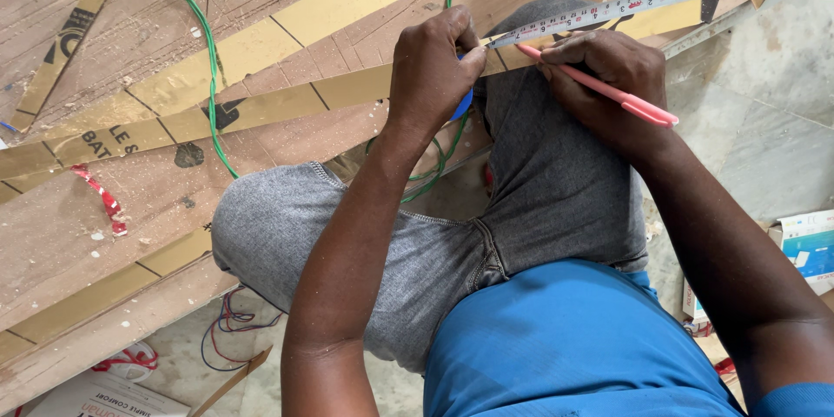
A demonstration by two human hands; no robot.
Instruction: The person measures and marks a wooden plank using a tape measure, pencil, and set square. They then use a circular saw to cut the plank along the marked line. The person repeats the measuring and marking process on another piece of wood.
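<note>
**Measuring and marking a gold strip on the board**

The left hand (432, 65) pinches the steel tape measure blade (608, 9) down against a long gold-coloured laminate strip (261, 109), fingers closed on the tape with its blue case (463, 104) tucked under the palm. The right hand (599, 69) has its grip closed around a pink pen (621, 97), tip set at the tape's edge on the strip, which crosses the brown scored board (304, 135) just beyond the person's grey-trousered knee (556, 165).

The tape could slip or lift if the pinch loosens, putting the mark off. The green cable (210, 61) over the strip might snag and shift it.

A gold offcut with black print (65, 43) lies far left. At the right edge sits a white and blue cardboard box (808, 248); another white printed package (104, 395) lies near left.
</note>
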